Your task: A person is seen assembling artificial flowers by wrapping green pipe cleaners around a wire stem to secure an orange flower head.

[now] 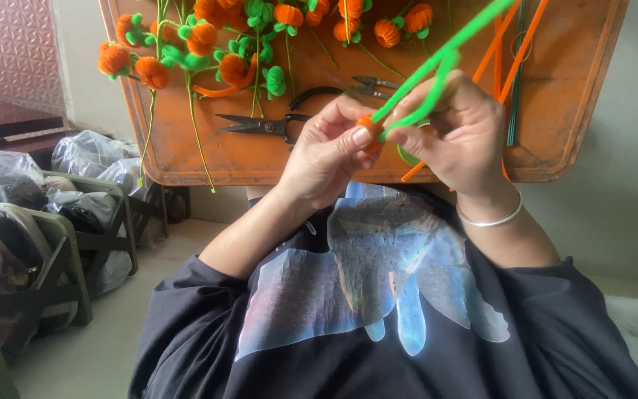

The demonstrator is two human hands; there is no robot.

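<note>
The fingers (360,136) of the left hand (326,159) were pinched together on a small orange fuzzy ball (368,125), thumb pressed against its side. Just beside it, the right hand (461,137) had its fingers closed around a bright green pipe cleaner (448,53), soft and bristly, bent into a narrow loop that ran up and away from the ball towards the far edge of the tabletop. The ball sat between the two hands, held in the air above the near edge of the tabletop. A thin, smooth silver bangle (490,220) circled the right wrist.

Beyond the hands lay the tabletop (570,96), an orange, slightly scuffed plastic surface with a raised rim and rounded corners. Two pairs of black metal scissors rested on it: one pair of scissors (260,125) lying open to the left of the hands, and a second pair (348,90) partly hidden behind the fingers. Further off was a loose heap of finished flowers (208,44), round orange pom-pom heads with green fuzzy collars on thin wire stems; roughly a dozen heads showed, though the heap ran out of view. A few straight orange pipe cleaners (515,52) lay to the right.

The person wore a dark sweatshirt (378,318) with a pale, glossy print. To one side, on a pale floor, stood olive-green folding stools (53,251) and clear plastic bags (90,155), crumpled and shiny.
</note>
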